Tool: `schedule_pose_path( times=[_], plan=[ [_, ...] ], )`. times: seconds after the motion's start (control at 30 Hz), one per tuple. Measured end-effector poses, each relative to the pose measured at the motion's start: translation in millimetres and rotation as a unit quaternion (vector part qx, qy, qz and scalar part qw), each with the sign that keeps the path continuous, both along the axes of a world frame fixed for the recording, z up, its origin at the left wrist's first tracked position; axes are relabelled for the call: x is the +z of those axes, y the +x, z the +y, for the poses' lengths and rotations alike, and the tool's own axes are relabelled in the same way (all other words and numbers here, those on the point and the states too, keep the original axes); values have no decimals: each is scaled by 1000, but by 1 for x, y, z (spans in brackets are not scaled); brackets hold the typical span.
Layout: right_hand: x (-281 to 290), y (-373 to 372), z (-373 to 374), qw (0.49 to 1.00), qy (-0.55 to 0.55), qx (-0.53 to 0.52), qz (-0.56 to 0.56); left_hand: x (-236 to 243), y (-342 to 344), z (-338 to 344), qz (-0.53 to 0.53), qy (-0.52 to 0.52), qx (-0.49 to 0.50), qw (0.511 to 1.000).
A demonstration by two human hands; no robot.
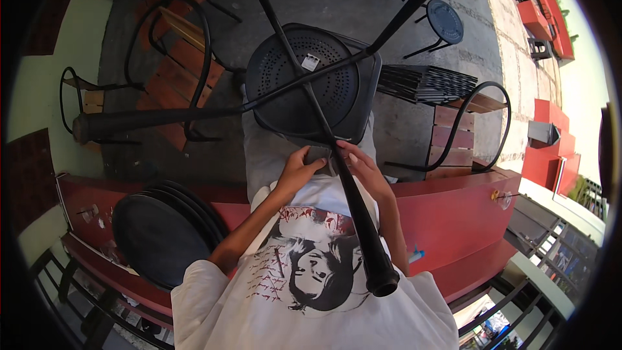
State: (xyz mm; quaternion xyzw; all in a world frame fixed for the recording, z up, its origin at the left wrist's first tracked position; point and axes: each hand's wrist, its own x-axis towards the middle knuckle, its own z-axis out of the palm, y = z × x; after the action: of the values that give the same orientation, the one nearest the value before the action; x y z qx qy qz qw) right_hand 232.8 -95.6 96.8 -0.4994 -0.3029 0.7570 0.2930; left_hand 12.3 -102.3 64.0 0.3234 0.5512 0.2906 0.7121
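Note:
In front of me lies an upside-down black stool, its round perforated seat (334, 100) bearing a white label (310, 61). The stool's long black legs (353, 204) cross over the seat, one of them slanting down past my chest. My left hand (298, 170) is closed, thumb and fingers pinching a small dark grey folded piece (320, 154), perhaps sandpaper or cloth. From the other side, my right hand (364, 167) curls its fingers against the same leg and the edge of the grey piece. The leg partly hides what lies between my hands.
Black round tops (159, 236) lean stacked on the red ledge (447, 214) at left. Slatted wooden chairs with black tube frames stand left (178, 84) and right (450, 133). A stack of black metal parts (431, 83) and a small round stool (444, 21) stand at right.

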Motion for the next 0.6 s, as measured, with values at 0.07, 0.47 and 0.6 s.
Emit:
schedule_pose_path(
  times=[0.07, 0.47, 0.6],
  plan=[
    [-9, 4, -20, 993, -38, -65, 91, 2, 5, 1, -49, -43, 14, 998],
    [-47, -1, -16, 996, -18, -78, -39, 1, 14, 18, 217, 196, -132, 947],
    [-56, -7, 3, 977, 58, -135, -152, 22, 17, 28, 298, 220, -163, 914]
  ],
)
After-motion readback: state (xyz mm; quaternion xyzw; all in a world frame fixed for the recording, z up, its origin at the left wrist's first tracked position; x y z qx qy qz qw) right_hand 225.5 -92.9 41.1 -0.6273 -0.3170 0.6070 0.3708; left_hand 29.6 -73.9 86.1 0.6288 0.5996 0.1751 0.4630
